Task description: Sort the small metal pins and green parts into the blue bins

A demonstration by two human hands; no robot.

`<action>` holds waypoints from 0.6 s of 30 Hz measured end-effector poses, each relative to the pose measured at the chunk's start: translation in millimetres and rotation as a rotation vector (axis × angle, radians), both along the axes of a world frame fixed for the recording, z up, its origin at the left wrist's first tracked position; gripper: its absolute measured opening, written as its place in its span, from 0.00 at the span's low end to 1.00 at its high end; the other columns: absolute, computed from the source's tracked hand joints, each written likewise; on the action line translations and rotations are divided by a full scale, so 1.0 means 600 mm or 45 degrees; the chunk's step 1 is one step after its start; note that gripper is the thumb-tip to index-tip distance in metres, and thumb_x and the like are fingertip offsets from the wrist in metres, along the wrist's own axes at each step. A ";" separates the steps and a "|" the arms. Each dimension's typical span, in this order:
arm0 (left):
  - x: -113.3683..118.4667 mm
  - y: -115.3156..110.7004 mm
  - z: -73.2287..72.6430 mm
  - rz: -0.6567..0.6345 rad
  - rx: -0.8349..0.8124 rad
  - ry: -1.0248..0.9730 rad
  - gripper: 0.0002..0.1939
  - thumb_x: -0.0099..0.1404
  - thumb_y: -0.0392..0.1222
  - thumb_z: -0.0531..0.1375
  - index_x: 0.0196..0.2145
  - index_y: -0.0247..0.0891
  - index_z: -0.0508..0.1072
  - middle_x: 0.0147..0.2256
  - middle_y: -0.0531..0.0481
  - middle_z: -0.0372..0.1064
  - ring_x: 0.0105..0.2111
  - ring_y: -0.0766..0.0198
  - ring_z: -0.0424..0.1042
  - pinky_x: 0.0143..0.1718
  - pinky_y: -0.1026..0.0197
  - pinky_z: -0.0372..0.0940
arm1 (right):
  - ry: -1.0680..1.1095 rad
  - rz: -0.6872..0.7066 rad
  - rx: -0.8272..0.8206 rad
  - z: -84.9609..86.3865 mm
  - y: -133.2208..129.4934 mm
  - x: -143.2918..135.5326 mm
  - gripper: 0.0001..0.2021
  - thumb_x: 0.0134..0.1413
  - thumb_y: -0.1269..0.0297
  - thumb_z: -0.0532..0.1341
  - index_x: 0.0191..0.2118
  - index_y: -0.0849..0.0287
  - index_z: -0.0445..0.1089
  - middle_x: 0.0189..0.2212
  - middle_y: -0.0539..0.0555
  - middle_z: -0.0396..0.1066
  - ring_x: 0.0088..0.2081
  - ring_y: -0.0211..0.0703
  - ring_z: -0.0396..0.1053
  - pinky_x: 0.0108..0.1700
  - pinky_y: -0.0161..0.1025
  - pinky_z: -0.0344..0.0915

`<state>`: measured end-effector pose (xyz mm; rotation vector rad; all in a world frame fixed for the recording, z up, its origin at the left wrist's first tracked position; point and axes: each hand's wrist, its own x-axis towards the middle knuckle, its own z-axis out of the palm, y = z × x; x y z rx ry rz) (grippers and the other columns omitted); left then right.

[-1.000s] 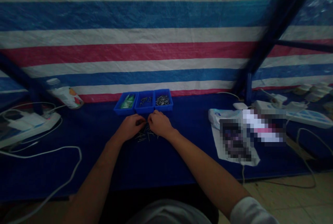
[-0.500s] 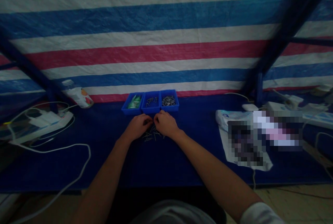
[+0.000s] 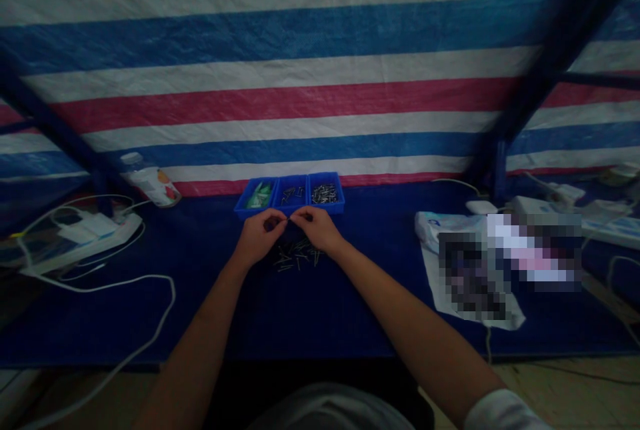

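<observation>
Two hands met fingertip to fingertip above the blue surface [image 3: 305, 317], close in front of three small trays. Our left hand [image 3: 261, 235] and our right hand [image 3: 320, 229] both had thumb and forefinger drawn toward each other. A dark speck showed where the tips met, but it was too small and dim for us to name, and we could not tell whether either hand was closed on it.

Just below the hands lay a loose heap of thin metal pieces [image 3: 299, 257], some partly covered by our right hand; whether they were screws or nails we could not make out. The left tray [image 3: 242, 201] held green and whitish packets, and our left hand hid part of its front edge. The middle tray [image 3: 294, 181] contained a few metal pieces, its front covered by our fingers. The right tray [image 3: 333, 208] was filled with many more.

To our left stood a bottle [image 3: 154, 183], its label unreadable, near a power strip [image 3: 120, 237]. A white cable [image 3: 169, 310] ran out of view at the bottom. To our right, pixelated blocks masked much of a white sheet [image 3: 434, 277] beside a plastic packet [image 3: 425, 227]. Another strip [image 3: 617, 233] was cut off at the right edge.
</observation>
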<state>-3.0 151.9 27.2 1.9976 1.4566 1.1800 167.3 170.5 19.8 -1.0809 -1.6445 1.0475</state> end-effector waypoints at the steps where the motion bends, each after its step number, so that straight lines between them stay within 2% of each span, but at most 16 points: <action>1: 0.001 0.000 0.000 -0.003 -0.006 -0.033 0.10 0.59 0.46 0.61 0.34 0.38 0.75 0.29 0.51 0.74 0.28 0.64 0.70 0.31 0.62 0.63 | 0.072 0.011 -0.017 0.000 0.002 -0.001 0.05 0.57 0.66 0.62 0.32 0.60 0.73 0.31 0.51 0.74 0.35 0.37 0.69 0.42 0.36 0.63; 6: 0.001 -0.001 0.004 -0.024 -0.017 -0.152 0.11 0.61 0.47 0.60 0.33 0.37 0.74 0.31 0.50 0.74 0.30 0.62 0.71 0.33 0.61 0.64 | 0.121 -0.043 -0.153 0.001 0.003 0.001 0.13 0.57 0.58 0.61 0.24 0.59 0.69 0.21 0.46 0.66 0.25 0.35 0.62 0.32 0.35 0.58; 11: -0.003 0.000 0.008 0.110 0.023 -0.209 0.12 0.62 0.48 0.59 0.34 0.37 0.75 0.29 0.50 0.73 0.29 0.62 0.71 0.33 0.61 0.64 | 0.037 -0.144 -0.276 0.000 0.003 0.006 0.18 0.54 0.57 0.61 0.17 0.58 0.62 0.16 0.45 0.57 0.21 0.34 0.54 0.26 0.35 0.49; 15: -0.006 0.002 0.007 0.167 0.028 -0.168 0.11 0.61 0.47 0.59 0.32 0.37 0.75 0.27 0.52 0.73 0.28 0.62 0.70 0.32 0.61 0.63 | 0.312 -0.153 -0.295 0.002 0.007 0.006 0.18 0.54 0.47 0.59 0.28 0.58 0.69 0.20 0.46 0.63 0.19 0.33 0.54 0.23 0.34 0.51; 18: -0.009 0.002 0.008 0.178 0.005 -0.130 0.11 0.61 0.47 0.59 0.32 0.37 0.75 0.28 0.52 0.73 0.28 0.63 0.70 0.32 0.61 0.63 | 0.201 -0.172 -0.222 0.000 0.013 0.011 0.15 0.55 0.51 0.60 0.37 0.58 0.73 0.23 0.48 0.69 0.20 0.35 0.60 0.25 0.35 0.56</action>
